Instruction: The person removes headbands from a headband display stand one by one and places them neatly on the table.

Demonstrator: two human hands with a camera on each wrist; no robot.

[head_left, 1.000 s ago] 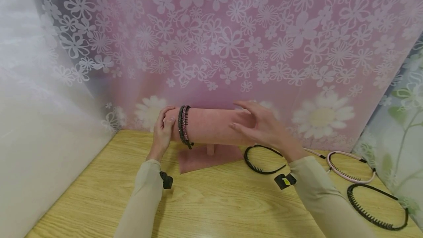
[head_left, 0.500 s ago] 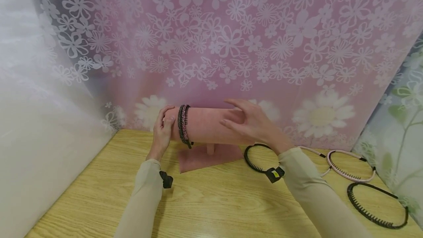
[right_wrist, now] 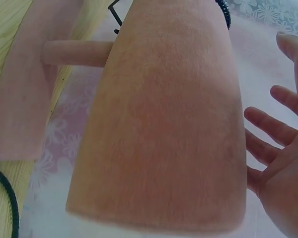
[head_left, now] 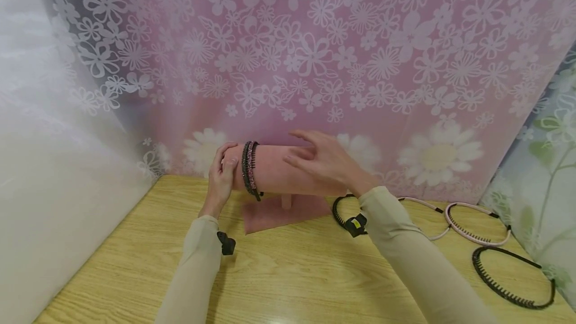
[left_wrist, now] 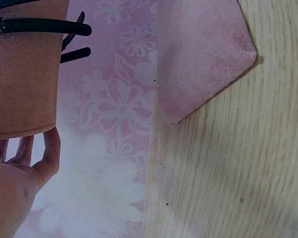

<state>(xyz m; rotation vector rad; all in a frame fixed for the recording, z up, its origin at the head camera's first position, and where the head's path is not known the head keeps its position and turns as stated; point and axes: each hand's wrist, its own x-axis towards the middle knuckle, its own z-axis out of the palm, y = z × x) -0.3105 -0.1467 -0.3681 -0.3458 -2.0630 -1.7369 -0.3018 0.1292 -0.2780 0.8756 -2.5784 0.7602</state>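
Note:
A pink velvet headband display stand (head_left: 274, 171) has a horizontal roll on a short post and flat base. My left hand (head_left: 219, 179) grips the roll's left end, thumb in front and fingers behind. Just right of it, a dark glittery headband (head_left: 245, 169) and a pink glittery headband (head_left: 252, 166) sit side by side around the roll. Dark headband ends (left_wrist: 79, 54) stick out past the roll in the left wrist view. Over the roll's right half hovers my right hand (head_left: 330, 161), fingers spread and holding nothing. The right wrist view shows its fingers (right_wrist: 270, 124) beside the roll.
Behind the right forearm lies a black toothed headband (head_left: 338, 214) on the wooden table (head_left: 288, 274). Farther right are a thin pale headband (head_left: 423, 201), a pink toothed headband (head_left: 477, 239) and another black toothed headband (head_left: 495, 284). A flowered curtain (head_left: 288, 64) hangs close behind the stand.
My right hand has moved left along the roll, its fingers still spread. The left hand keeps its grip on the roll's end, and both glittery headbands stay in place.

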